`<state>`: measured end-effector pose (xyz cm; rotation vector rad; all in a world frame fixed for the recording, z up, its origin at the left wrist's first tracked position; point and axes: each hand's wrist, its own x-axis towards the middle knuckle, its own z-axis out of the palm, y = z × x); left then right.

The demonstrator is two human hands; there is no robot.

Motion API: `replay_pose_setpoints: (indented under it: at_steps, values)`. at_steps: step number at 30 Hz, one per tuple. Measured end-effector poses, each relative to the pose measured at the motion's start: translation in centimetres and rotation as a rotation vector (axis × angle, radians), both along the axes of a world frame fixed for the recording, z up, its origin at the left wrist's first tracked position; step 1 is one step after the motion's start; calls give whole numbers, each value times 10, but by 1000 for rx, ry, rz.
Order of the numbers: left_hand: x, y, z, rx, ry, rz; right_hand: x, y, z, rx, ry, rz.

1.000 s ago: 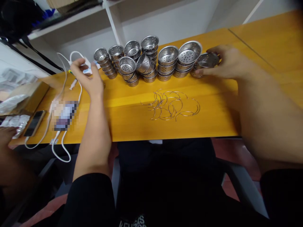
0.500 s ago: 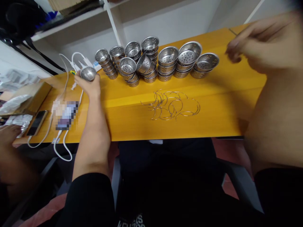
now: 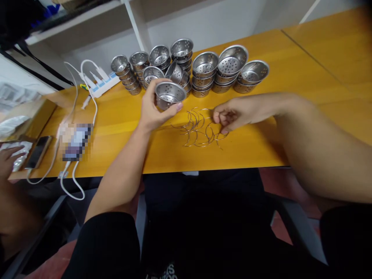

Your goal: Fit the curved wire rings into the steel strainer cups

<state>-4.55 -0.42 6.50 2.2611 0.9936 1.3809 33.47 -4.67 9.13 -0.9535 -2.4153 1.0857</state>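
Note:
My left hand (image 3: 153, 109) grips a perforated steel cup (image 3: 169, 94) by its rim and side, holding it just above the yellow table (image 3: 122, 128). My right hand (image 3: 232, 114) rests on the right side of a heap of thin curved wire rings (image 3: 197, 128), fingers curled and pinching among them; I cannot make out whether one is gripped. Behind both hands stand several stacks of the same steel cups (image 3: 203, 68) in a row along the table's far edge.
A white power strip (image 3: 100, 83) with cables lies at the back left. A phone (image 3: 36, 151) and a blurred-out object (image 3: 74, 141) lie near the left front edge. Another person's hand (image 3: 7, 162) reaches in at far left. White shelving (image 3: 136, 19) rises behind.
My left hand has carried a steel cup from the power strip area to the table's middle. My right hand came down from the upper right onto the wire rings.

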Motion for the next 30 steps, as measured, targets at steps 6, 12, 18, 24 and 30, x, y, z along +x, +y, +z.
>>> replay_pose_setpoints:
  at_steps: [6, 12, 18, 24, 30]
  values:
    - [7, -10, 5, -174, 64, -98, -9, 18, -12, -31, -4, 68]
    - [11, -21, 6, -401, 174, -246, -6, 30, -22, 300, 3, 26]
    - [24, -24, -2, -589, 137, -391, -11, 40, -38, 353, -61, 74]
    - [26, -22, -7, -646, 86, -415, -26, 29, -30, 365, -27, 85]
    - [23, -16, -12, -586, 28, -401, -20, 29, -29, 331, 24, 161]
